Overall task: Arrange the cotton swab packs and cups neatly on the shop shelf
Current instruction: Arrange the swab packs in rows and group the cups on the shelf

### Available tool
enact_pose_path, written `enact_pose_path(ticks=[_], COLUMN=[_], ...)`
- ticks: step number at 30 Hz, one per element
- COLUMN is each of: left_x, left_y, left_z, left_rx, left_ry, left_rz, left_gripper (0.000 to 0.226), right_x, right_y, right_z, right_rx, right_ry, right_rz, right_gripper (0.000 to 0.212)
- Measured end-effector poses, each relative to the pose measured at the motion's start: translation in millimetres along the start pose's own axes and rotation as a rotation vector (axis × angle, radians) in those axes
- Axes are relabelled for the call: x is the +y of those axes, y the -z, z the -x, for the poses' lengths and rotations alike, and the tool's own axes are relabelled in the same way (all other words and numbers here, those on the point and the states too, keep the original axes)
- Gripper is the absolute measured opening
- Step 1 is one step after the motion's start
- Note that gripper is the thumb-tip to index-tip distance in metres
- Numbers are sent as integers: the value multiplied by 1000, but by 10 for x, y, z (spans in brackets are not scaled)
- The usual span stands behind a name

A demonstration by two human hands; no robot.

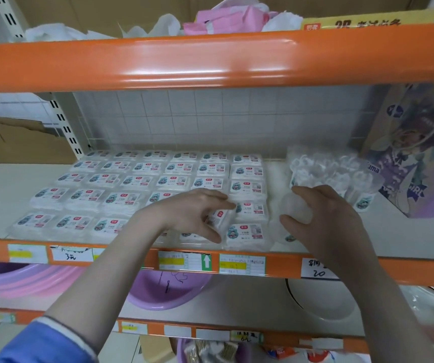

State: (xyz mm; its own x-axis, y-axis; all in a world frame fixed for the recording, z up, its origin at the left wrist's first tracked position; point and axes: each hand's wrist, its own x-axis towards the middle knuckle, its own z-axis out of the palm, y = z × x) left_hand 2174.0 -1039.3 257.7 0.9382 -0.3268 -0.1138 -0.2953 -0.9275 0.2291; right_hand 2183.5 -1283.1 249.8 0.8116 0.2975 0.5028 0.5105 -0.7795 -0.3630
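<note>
— Where are the hands?
— The left hand (197, 209) pinches a flat cotton swab pack (221, 218) in the near rows of packs (137, 179) on the shelf (276, 169).
— And the right?
— The right hand (326, 216) curls round a clear cup (296, 209), just right of the packs, near the cups (326, 171) further back.

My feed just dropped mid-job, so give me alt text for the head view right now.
The right hand grips a clear cotton swab cup beside a grid of flat cotton swab packs on the white shop shelf, while the left hand pinches one front-row pack. More clear cups cluster behind the right hand.
</note>
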Motion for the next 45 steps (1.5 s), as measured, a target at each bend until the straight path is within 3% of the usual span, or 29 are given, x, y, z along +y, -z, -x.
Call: enact_pose_path(ticks=[12,17,20,22,26,30,34,45], left_x=[66,-26,-81,-114,-154,-110,-103,-24], left_y=[51,81,43,9,-105,-309,-502,-586], left_z=[141,181,173,172,145,131,96,-49], left_rx=[-59,-48,-67,-53,132,357,589,618], left_ry=[273,80,58,65,65,123,118,185], left_rz=[-260,12,218,233,27,-109,-104,-104], left_gripper=[84,87,80,76,73,93,76,59], right_x=[-37,-47,-54,-58,-49,-26,-22,-83], right_y=[8,-6,-10,-6,-5,-24,-55,-50], right_z=[-33,-31,-26,-21,5,54,89,148], right_rx=[-46,-69,-78,-73,-66,-64,-42,-30], right_ry=[11,23,20,23,18,-1,-6,-94], right_rz=[110,103,101,101,98,81,76,110], right_gripper=[49,49,49,49,50,51,50,52])
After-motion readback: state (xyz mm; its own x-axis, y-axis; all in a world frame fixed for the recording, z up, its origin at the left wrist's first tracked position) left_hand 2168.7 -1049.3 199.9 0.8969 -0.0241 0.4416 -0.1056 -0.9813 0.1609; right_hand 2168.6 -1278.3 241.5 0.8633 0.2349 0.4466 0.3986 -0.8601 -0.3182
